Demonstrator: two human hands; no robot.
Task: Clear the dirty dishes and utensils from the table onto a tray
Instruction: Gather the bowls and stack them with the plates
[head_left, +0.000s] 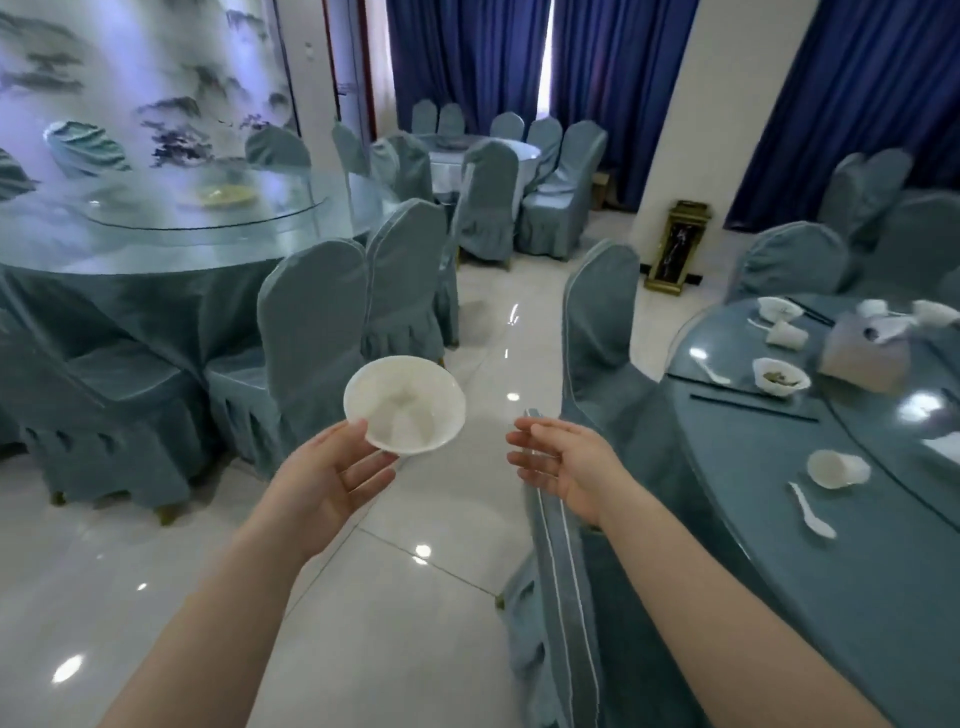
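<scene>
My left hand (332, 475) holds a white plastic bowl (405, 402) by its near rim, thumb on the edge, over the floor between two tables. My right hand (563, 462) is open and holds nothing, fingers pointing left, above a chair back. On the round table (883, 597) at the right lie a tipped white cup (837, 468), a white spoon (811, 510), a bowl with food scraps (781, 376), black chopsticks (753, 408), another spoon (714, 370) and more cups and bowls (779, 310) farther back. No tray is in view.
Covered chairs (597, 332) stand around the right table, one directly under my right arm. Another round table with a glass turntable (208, 213) and chairs (311, 332) is at the left. A tiled aisle (483, 322) runs between them. A grey tissue box (865, 353) sits on the right table.
</scene>
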